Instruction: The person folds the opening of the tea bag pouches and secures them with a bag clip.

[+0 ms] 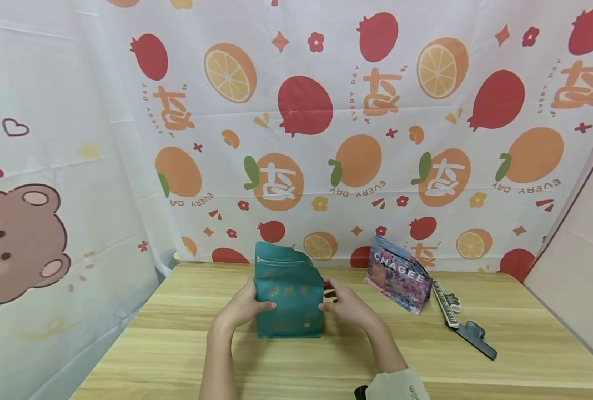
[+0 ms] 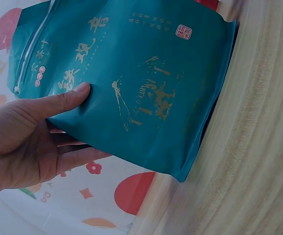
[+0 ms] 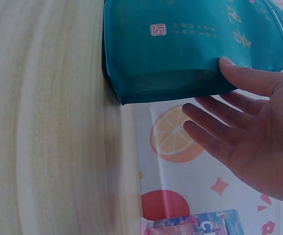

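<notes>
A teal resealable pouch (image 1: pixel 289 300) with gold lettering stands upright on the table, its top leaning back. On its left side, my left hand (image 1: pixel 242 304) grips the edge, thumb (image 2: pixel 73 99) across the front and fingers passing behind. My right hand (image 1: pixel 347 304) is at the opposite side. Its thumb (image 3: pixel 241 76) touches the front near the edge. The lower fingers (image 3: pixel 214 142) extend loosely apart from the pouch, and the upper fingertips are partly hidden behind it. A pale zip strip (image 1: pixel 281 261) crosses the pouch near its top.
To the right stands a colourful CHAGEE pouch (image 1: pixel 398 273). Beside it lie a white clip (image 1: pixel 445 304) with piano-key markings and a black clip (image 1: pixel 476 338). The wooden table (image 1: pixel 176 344) meets a fruit-print curtain (image 1: pixel 256 222) at the back.
</notes>
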### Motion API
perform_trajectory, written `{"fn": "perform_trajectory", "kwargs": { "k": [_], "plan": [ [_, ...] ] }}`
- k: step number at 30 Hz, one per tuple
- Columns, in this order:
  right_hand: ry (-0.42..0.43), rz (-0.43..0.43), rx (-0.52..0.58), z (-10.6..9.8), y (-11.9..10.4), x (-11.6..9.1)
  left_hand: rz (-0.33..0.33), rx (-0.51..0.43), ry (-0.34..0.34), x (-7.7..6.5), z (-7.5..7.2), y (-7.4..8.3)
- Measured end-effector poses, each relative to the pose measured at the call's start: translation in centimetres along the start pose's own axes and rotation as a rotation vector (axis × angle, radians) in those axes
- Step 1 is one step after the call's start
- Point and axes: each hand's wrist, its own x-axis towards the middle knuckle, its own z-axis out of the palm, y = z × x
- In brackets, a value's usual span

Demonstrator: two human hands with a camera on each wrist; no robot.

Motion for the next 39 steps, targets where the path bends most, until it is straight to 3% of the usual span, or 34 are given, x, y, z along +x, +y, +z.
{"fn": "perform_trajectory", "kwargs": {
  "k": [7,12,17,22,26,30,35,39],
  "plan": [
    [0.007,-0.002,-0.026,-0.1,1.0,0.2,0.016,-0.009,-0.004,0.1,-0.1,0.2],
    [0.047,0.029,-0.051,-0.2,0.6,0.2,-0.002,0.01,0.025,-0.1,-1.0,0.1],
    [0.1,-0.019,0.054,0.0,-0.3,0.5,-0.002,0.082,0.104,-0.5,-2.5,0.3],
    [0.125,-0.032,0.169,0.2,-0.9,0.9,0.048,0.126,0.18,-0.6,-2.9,1.2],
    [0.153,-0.031,0.231,0.3,-1.3,1.5,0.14,0.214,0.313,-0.6,-2.6,2.3],
    [0.191,-0.029,0.254,0.3,-1.7,2.0,0.287,0.31,0.438,-0.4,-2.0,4.3],
    [0.224,-0.005,0.248,0.4,-1.9,2.3,0.504,0.415,0.487,0.7,-0.9,6.7],
    [0.233,-0.011,0.263,0.5,-1.7,2.5,0.59,0.561,0.511,1.8,0.0,7.7]
  ]
}}
